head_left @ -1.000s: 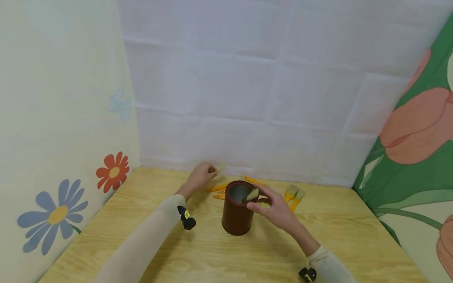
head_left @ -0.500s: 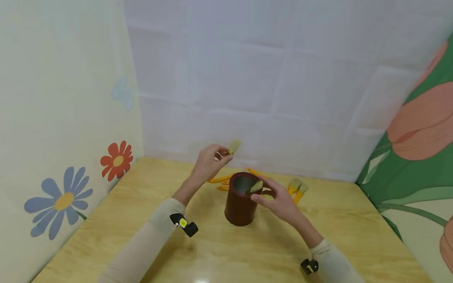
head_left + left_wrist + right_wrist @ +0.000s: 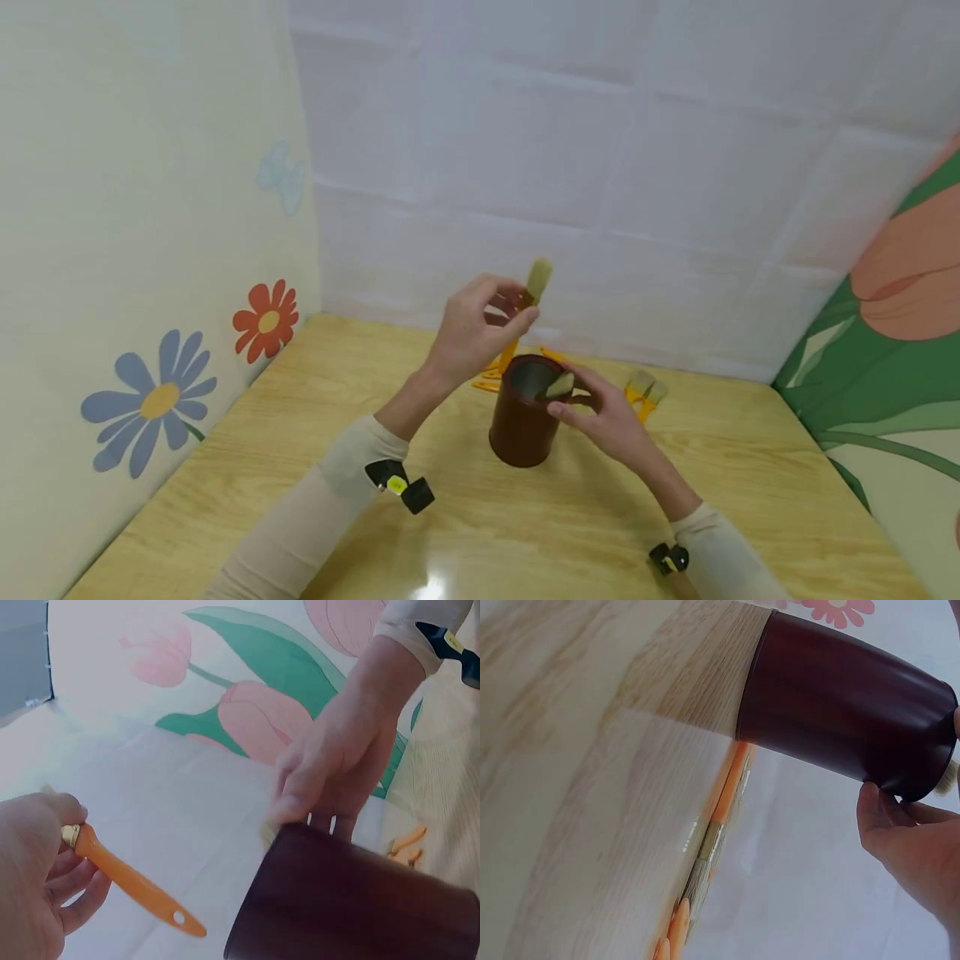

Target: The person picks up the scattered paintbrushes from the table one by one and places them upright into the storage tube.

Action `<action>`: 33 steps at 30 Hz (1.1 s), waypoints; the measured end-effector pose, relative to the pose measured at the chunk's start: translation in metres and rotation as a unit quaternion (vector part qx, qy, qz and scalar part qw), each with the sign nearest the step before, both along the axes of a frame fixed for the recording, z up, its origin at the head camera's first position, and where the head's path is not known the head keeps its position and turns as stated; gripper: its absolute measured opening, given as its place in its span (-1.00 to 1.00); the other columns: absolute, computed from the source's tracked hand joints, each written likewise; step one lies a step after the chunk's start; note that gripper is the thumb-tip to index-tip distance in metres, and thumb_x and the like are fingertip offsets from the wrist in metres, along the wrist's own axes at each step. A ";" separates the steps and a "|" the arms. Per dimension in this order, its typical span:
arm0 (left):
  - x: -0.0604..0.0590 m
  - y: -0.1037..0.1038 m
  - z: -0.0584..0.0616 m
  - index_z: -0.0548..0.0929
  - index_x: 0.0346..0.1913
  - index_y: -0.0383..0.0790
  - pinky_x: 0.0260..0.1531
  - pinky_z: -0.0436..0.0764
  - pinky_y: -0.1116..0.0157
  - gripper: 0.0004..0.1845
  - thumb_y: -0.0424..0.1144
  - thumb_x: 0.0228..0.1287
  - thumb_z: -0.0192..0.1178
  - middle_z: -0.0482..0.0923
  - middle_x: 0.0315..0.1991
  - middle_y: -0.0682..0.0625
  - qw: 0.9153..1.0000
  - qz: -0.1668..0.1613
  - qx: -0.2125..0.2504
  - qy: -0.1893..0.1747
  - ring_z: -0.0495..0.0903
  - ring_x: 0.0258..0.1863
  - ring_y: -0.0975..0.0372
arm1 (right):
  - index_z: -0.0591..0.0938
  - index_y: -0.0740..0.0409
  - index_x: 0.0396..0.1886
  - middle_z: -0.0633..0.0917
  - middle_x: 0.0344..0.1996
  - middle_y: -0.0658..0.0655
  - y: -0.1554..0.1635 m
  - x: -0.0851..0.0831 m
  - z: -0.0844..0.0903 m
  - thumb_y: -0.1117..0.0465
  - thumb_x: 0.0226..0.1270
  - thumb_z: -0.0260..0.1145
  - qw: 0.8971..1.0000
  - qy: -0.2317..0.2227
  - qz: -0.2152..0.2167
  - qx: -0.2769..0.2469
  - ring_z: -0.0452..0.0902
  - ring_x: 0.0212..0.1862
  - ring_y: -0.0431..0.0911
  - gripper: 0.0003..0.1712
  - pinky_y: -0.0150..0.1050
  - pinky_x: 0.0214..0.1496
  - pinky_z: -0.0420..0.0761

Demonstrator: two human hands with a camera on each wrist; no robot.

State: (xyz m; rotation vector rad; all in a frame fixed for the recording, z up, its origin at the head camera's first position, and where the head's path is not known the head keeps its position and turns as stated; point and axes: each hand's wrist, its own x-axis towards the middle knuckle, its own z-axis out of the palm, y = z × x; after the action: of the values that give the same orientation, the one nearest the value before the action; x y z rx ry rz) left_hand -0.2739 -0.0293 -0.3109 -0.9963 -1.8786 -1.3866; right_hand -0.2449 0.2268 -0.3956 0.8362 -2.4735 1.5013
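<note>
A dark red cup (image 3: 522, 417) stands upright on the wooden table (image 3: 525, 533). My left hand (image 3: 504, 315) is raised just above and behind the cup and pinches an orange-handled brush (image 3: 531, 287), bristles up and handle pointing down toward the rim. In the left wrist view the left hand (image 3: 64, 859) grips that brush handle (image 3: 127, 881) beside the cup (image 3: 352, 900). My right hand (image 3: 564, 402) is at the cup's right rim, its fingers pinching the bristle end of a second brush (image 3: 559, 385) that stands in the cup. The right wrist view shows the fingers (image 3: 900, 825) at the rim of the cup (image 3: 847, 701).
Two more brushes (image 3: 647, 388) lie right of the cup near the back wall, and orange handles (image 3: 486, 383) lie behind it. More of these brushes (image 3: 709, 851) show in the right wrist view. Papered walls close the table on the left, back and right.
My left hand picked a brush up from the table behind the cup and lifted it up and right, over the rim. The right hand stayed at the cup.
</note>
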 end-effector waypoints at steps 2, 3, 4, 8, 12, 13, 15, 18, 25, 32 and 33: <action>0.004 0.004 -0.001 0.65 0.05 -0.21 -0.28 0.70 0.27 -0.72 -0.21 0.37 0.39 0.59 -0.15 0.04 1.000 -0.024 0.016 -0.008 0.65 -0.25 0.29 | 0.41 0.01 0.52 0.52 0.30 0.08 0.002 0.001 -0.002 0.15 0.39 0.46 1.000 -0.003 -0.004 0.004 0.54 0.12 0.08 -0.25 -0.04 0.17 0.57; 0.006 0.005 -0.002 0.64 0.05 -0.21 -0.28 0.70 0.26 -0.73 -0.23 0.37 0.39 0.59 -0.15 0.03 0.999 -0.035 0.023 -0.013 0.66 -0.24 0.27 | 0.40 0.03 0.53 0.51 0.32 0.08 0.003 0.002 -0.003 0.13 0.39 0.46 1.000 -0.007 -0.006 0.007 0.55 0.12 0.06 -0.24 -0.06 0.16 0.57; 0.006 0.007 -0.004 0.63 0.05 -0.21 -0.28 0.70 0.25 -0.73 -0.24 0.37 0.39 0.59 -0.15 0.03 0.998 -0.047 0.028 -0.020 0.67 -0.23 0.26 | 0.40 0.04 0.53 0.50 0.33 0.08 0.004 0.002 -0.004 0.12 0.39 0.46 1.000 -0.011 -0.008 0.008 0.55 0.13 0.05 -0.24 -0.09 0.14 0.58; 0.001 0.015 -0.018 0.61 0.03 -0.21 -0.27 0.70 0.26 -0.75 -0.25 0.39 0.37 0.59 -0.13 0.00 0.996 -0.073 0.017 -0.058 0.67 -0.21 0.22 | 0.38 0.09 0.54 0.46 0.38 0.10 0.007 0.004 -0.008 0.10 0.40 0.45 1.000 -0.019 -0.010 0.012 0.54 0.20 0.06 -0.23 -0.18 0.12 0.59; -0.013 0.019 -0.037 0.61 0.00 -0.17 -0.17 0.68 0.27 -0.78 -0.20 0.41 0.34 0.59 -0.12 0.05 0.990 -0.078 -0.058 -0.104 0.66 -0.17 0.25 | 0.37 -0.03 0.54 0.42 0.42 0.08 0.009 0.005 -0.007 0.12 0.42 0.43 1.000 -0.017 -0.007 0.013 0.48 0.28 0.04 -0.25 -0.16 0.15 0.57; -0.015 0.019 -0.041 0.61 0.00 -0.17 -0.13 0.67 0.24 -0.79 -0.20 0.41 0.34 0.60 -0.12 0.05 0.988 -0.074 -0.085 -0.109 0.66 -0.15 0.23 | 0.37 -0.04 0.54 0.43 0.41 0.08 0.009 0.005 -0.007 0.13 0.42 0.43 1.000 -0.015 -0.006 0.012 0.49 0.27 0.04 -0.25 -0.13 0.16 0.57; -0.020 0.018 -0.047 0.63 -0.01 -0.15 -0.06 0.63 0.18 -0.80 -0.19 0.41 0.35 0.61 -0.13 0.07 0.982 -0.062 -0.137 -0.114 0.65 -0.12 0.20 | 0.37 -0.06 0.54 0.44 0.39 0.09 0.008 0.004 -0.006 0.16 0.42 0.43 1.000 -0.011 -0.002 0.009 0.50 0.24 0.04 -0.26 -0.07 0.18 0.56; -0.024 0.016 -0.054 0.65 -0.01 -0.13 -0.01 0.58 0.07 -0.80 -0.17 0.40 0.36 0.62 -0.12 0.07 0.973 -0.047 -0.197 -0.112 0.62 -0.08 0.17 | 0.37 0.02 0.54 0.48 0.36 0.13 0.008 0.004 -0.006 0.21 0.41 0.43 1.000 -0.003 0.006 0.001 0.52 0.18 0.07 -0.25 0.03 0.18 0.55; -0.027 0.015 -0.062 0.65 0.05 -0.15 0.02 0.58 0.12 -0.75 -0.16 0.42 0.35 0.51 0.04 0.00 0.962 -0.065 -0.242 -0.105 0.56 0.02 0.14 | 0.36 0.11 0.54 0.49 0.34 0.15 0.008 0.004 -0.007 0.24 0.41 0.43 1.000 0.004 0.011 0.000 0.53 0.17 0.13 -0.24 0.03 0.17 0.55; -0.027 0.017 -0.063 0.60 0.10 -0.15 -0.04 0.59 0.25 -0.72 -0.17 0.43 0.33 0.47 0.08 -0.01 0.956 -0.080 -0.255 -0.123 0.56 0.05 0.11 | 0.39 0.01 0.53 0.51 0.33 0.08 0.008 0.002 -0.007 0.20 0.43 0.42 1.000 0.009 0.016 0.008 0.54 0.19 0.01 -0.27 -0.07 0.17 0.56; -0.027 0.017 -0.063 0.60 0.12 -0.16 -0.04 0.59 0.26 -0.70 -0.17 0.43 0.33 0.48 0.09 -0.02 0.955 -0.084 -0.253 -0.129 0.56 0.05 0.12 | 0.39 -0.01 0.53 0.51 0.33 0.07 0.008 0.002 -0.007 0.19 0.43 0.42 1.000 0.011 0.016 0.009 0.54 0.19 -0.01 -0.28 -0.09 0.17 0.57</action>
State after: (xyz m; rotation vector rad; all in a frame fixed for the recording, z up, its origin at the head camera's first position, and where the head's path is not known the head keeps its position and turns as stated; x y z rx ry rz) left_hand -0.3014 -0.0121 -0.3740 -1.2905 -2.4723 -1.1934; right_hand -0.2434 0.2351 -0.4030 0.8950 -2.4728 1.4742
